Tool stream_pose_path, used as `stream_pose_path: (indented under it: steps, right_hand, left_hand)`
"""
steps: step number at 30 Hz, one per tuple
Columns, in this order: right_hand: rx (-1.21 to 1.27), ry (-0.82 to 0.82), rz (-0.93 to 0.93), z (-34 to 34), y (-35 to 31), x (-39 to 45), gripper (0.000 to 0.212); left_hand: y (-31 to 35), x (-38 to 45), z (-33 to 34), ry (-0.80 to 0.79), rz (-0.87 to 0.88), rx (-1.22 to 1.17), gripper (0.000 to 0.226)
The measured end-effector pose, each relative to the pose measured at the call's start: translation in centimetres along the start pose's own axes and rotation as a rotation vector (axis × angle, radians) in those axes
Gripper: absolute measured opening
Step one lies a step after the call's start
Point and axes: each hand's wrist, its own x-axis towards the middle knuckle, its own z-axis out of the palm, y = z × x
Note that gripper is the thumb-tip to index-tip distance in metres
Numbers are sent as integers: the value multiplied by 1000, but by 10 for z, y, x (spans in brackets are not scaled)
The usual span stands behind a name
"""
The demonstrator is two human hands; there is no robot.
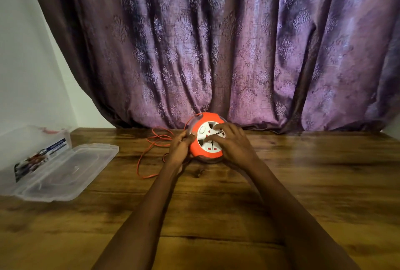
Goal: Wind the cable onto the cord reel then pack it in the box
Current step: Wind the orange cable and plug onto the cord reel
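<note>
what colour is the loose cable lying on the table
Orange: the cable lies in loose loops left of the cord reel, seen in the head view.

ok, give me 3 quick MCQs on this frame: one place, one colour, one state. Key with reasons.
1. Where is the box?
A. left of the reel
B. right of the reel
C. under the curtain

2. Colour of the loose cable?
A. blue
B. orange
C. white

3. State of the box?
A. lid shut
B. lid open
C. reel packed inside

Key:
1 A, it sits at the table's left edge, the reel mid-table.
2 B, orange loops lie left of the reel.
3 B, the lid lies flat beside it; both hands hold the reel.
</note>
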Motion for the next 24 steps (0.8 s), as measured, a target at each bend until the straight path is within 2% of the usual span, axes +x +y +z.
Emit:
stream_pose_path:
  steps: [4, 7, 10, 13, 15, 16, 18, 19, 21, 22, 24]
  right_hand:
    - [-133, -89, -42, -4, -2, 0, 49]
    - [-208, -59, 1, -5, -3, 0, 45]
    - [-269, -24, 162, -5, -6, 2, 53]
    - [-199, 42, 439, -5, -12, 4, 59]
    - [-21, 97, 697, -9, -16, 8, 61]
    - [108, 75, 849, -10, -18, 10, 64]
    - [436, 3, 1120, -15, -20, 15, 67]
    - [666, 20, 1213, -18, -21, 17, 65]
    - [1118, 124, 1374, -17, -20, 19, 54]
    - [1246, 166, 1434, -16, -21, 18, 50]
    - [1347, 217, 1455, -11, -21, 17, 48]
  left_hand:
    - [0, -3, 1, -49, -1, 40, 13]
    - [-4, -3, 5, -33, 15, 70, 17]
    - [-11, -6, 13, -8, 44, 43, 25]
    - [-18, -9, 28, -21, 89, 4, 34]
    - [-21, -11, 36, -25, 103, -18, 42]
    - [-23, -11, 39, -22, 116, -18, 44]
    - [-25, -10, 40, -24, 149, 7, 45]
    - [-26, -11, 41, -36, 156, 20, 44]
    - [-26, -15, 42, -61, 164, 34, 43]
    - [-26, -16, 44, -72, 171, 40, 43]
    - [-24, -17, 45, -90, 169, 26, 42]
